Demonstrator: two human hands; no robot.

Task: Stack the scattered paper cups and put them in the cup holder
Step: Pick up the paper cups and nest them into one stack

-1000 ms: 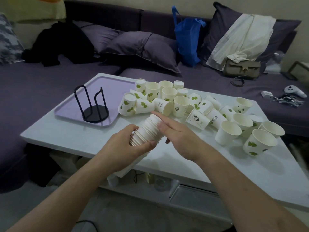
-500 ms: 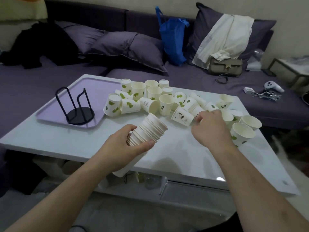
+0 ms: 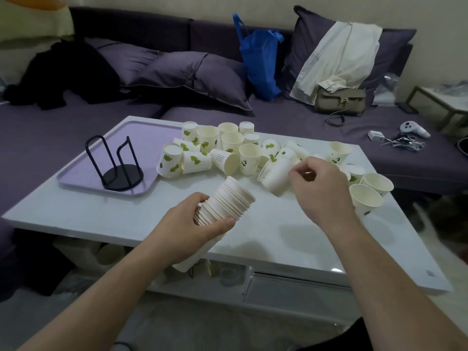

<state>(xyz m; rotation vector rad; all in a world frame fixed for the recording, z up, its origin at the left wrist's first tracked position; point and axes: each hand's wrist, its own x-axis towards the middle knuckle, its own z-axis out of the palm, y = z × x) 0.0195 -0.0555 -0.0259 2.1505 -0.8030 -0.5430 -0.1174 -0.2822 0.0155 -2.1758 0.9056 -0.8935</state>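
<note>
My left hand (image 3: 188, 228) grips a tilted stack of nested paper cups (image 3: 231, 200) above the near part of the white table (image 3: 291, 236); the stack's open rims point up and to the right. My right hand (image 3: 320, 192) holds a single white paper cup (image 3: 274, 174) lifted at the front of the scattered pile. Several loose cups with green leaf prints (image 3: 228, 153) stand or lie across the table's far side. A black wire cup holder (image 3: 120, 165) stands with nothing in it on a lilac tray (image 3: 76, 176) at the left.
More upright cups (image 3: 372, 191) crowd the table's right side beside my right hand. A purple sofa (image 3: 63, 127) with cushions, a blue bag (image 3: 260, 62), a grey handbag (image 3: 339, 100) and a game controller (image 3: 412, 129) runs behind the table. A small side table (image 3: 443, 102) stands far right.
My right hand left the stack, reached into the pile on the right and has picked up a single cup, now drawn back toward the stack. My left hand kept holding the stack.
</note>
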